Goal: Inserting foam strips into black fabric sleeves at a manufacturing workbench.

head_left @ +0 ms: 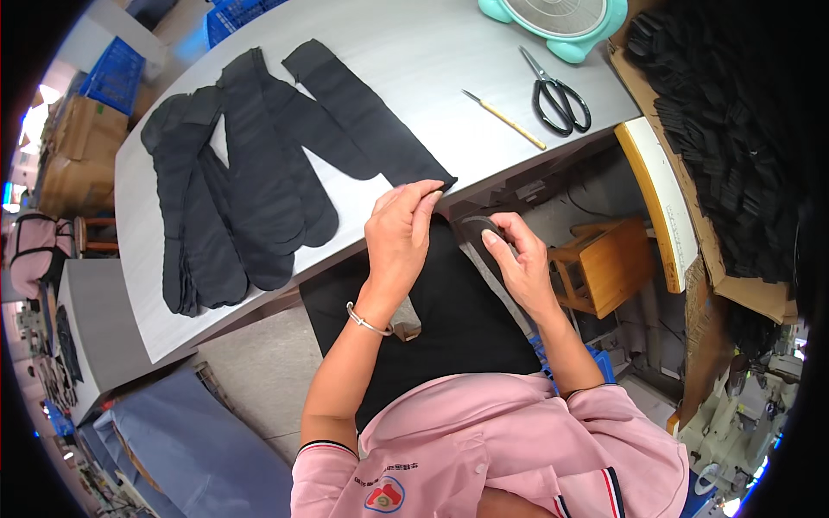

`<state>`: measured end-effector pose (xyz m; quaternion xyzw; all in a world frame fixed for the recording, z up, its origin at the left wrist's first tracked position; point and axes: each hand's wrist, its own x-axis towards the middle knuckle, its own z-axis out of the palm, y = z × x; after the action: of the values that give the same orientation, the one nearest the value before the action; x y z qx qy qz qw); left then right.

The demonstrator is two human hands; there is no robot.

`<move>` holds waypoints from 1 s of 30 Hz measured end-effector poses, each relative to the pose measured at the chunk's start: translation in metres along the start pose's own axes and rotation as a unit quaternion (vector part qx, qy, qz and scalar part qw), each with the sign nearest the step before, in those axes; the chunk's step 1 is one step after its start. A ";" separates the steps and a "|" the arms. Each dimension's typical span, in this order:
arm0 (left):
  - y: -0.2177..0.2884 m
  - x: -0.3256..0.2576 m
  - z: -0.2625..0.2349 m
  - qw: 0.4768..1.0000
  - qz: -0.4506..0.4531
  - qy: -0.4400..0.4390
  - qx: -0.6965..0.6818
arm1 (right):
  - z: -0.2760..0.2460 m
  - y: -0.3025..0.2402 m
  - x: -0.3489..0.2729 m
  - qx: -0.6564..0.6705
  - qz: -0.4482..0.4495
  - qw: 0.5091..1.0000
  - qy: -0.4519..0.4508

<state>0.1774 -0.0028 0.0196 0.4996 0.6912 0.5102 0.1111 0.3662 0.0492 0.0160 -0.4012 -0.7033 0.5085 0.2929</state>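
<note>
Long flat black fabric pieces with rounded ends, like socks, lie in overlapping stacks on the white table. One separate black sock-like piece stretches toward me, and its near end reaches the table edge. My left hand is closed there, thumb and fingers pinching that end. Over my lap my right hand is closed on a dark strip of fabric, its thumb on top. A lighter grey edge runs down from the strip, and its lower part is hard to make out against my black clothing.
Black-handled scissors and a thin pointed tool with a yellow handle lie on the table. A turquoise fan stands at the far edge. At right, a cardboard box holds piled black fabric, near a wooden stool.
</note>
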 end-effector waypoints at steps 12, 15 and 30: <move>0.019 -0.030 -0.024 0.849 -0.278 -0.032 -0.448 | 0.024 -0.039 0.019 0.053 -0.059 0.996 -0.033; 0.023 -0.035 -0.029 0.839 -0.285 -0.042 -0.461 | 0.026 -0.041 0.018 0.063 -0.036 0.996 -0.045; 0.033 -0.042 -0.043 0.872 -0.274 -0.076 -0.399 | 0.026 -0.056 0.013 0.046 -0.013 0.997 -0.063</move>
<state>0.1881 -0.0627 0.0504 0.2404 0.5279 0.6519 0.4885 0.3237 0.0392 0.0611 -0.3458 -0.7014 0.5604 0.2727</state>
